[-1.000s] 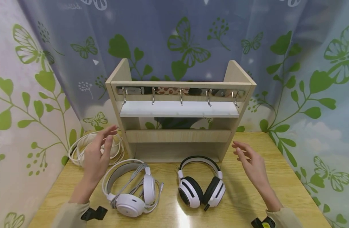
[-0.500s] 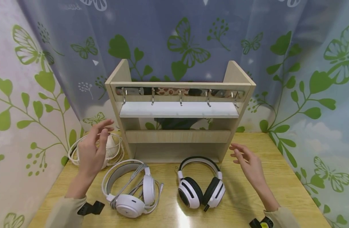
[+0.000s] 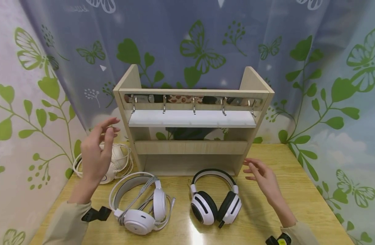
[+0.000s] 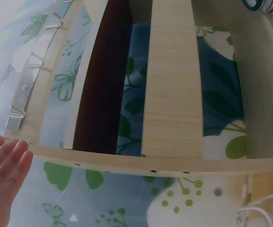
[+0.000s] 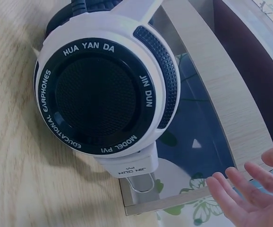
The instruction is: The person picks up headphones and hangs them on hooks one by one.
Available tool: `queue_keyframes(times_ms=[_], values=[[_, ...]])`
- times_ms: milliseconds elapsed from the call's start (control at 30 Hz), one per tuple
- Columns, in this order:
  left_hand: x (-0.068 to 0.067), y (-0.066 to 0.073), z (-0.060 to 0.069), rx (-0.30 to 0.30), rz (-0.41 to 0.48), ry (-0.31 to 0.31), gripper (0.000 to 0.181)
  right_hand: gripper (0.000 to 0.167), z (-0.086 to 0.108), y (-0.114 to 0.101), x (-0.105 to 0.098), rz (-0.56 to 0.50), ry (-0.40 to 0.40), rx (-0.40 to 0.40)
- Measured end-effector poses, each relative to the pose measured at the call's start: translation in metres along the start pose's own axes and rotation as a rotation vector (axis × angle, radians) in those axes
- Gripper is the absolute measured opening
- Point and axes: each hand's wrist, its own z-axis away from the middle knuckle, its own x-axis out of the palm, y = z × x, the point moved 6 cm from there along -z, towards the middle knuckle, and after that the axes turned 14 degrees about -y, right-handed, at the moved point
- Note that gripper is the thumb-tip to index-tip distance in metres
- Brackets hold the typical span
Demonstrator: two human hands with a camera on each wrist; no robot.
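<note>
My left hand [image 3: 96, 153] hovers beside the left side of a light wooden shelf rack [image 3: 191, 147], fingers loosely bent, holding nothing. Behind it lies a bundle of white cable and a white rounded object [image 3: 116, 158], partly hidden by the hand. My right hand [image 3: 265, 180] hovers near the rack's lower right side, also holding nothing; the right wrist view shows its fingers [image 5: 250, 189] relaxed. On the table between the hands lie a white headset [image 3: 139, 221] with a grey cable wound round it and a white-and-black headset [image 3: 204, 207], close to the right hand.
A metal strip with several hooks [image 3: 194, 104] runs along the rack's upper front. Beneath it is a white shelf board [image 3: 191, 118]. The rack stands on a wooden table [image 3: 181, 234], with leaf-and-butterfly patterned curtains [image 3: 202, 44] around it.
My left hand has risen and shifted slightly left, showing more of the white bundle behind it. The right hand has moved a little left and down. Both headsets in front stay still.
</note>
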Motion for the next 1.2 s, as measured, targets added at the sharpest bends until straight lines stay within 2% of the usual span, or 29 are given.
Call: queue_keyframes(times_ms=[367,600,733,967,1200], values=[[-0.009,0.009,-0.025,0.035,0.003,0.029,0.031,0.046,-0.006,0.017,0.008,-0.074,-0.091,0.035],[-0.011,0.014,-0.039,0.044,-0.07,0.026,0.033,0.05,-0.008,0.027,0.013,-0.093,-0.121,0.103],[-0.01,0.018,-0.047,0.089,-0.111,0.018,0.036,0.049,-0.009,0.03,0.015,-0.095,-0.128,0.127],[-0.001,0.024,-0.063,0.192,-0.189,-0.077,0.044,0.047,-0.011,0.034,0.02,-0.086,-0.139,0.154],[0.011,0.025,-0.071,0.229,-0.3,-0.182,0.048,0.046,-0.014,0.039,0.022,-0.05,-0.154,0.166]])
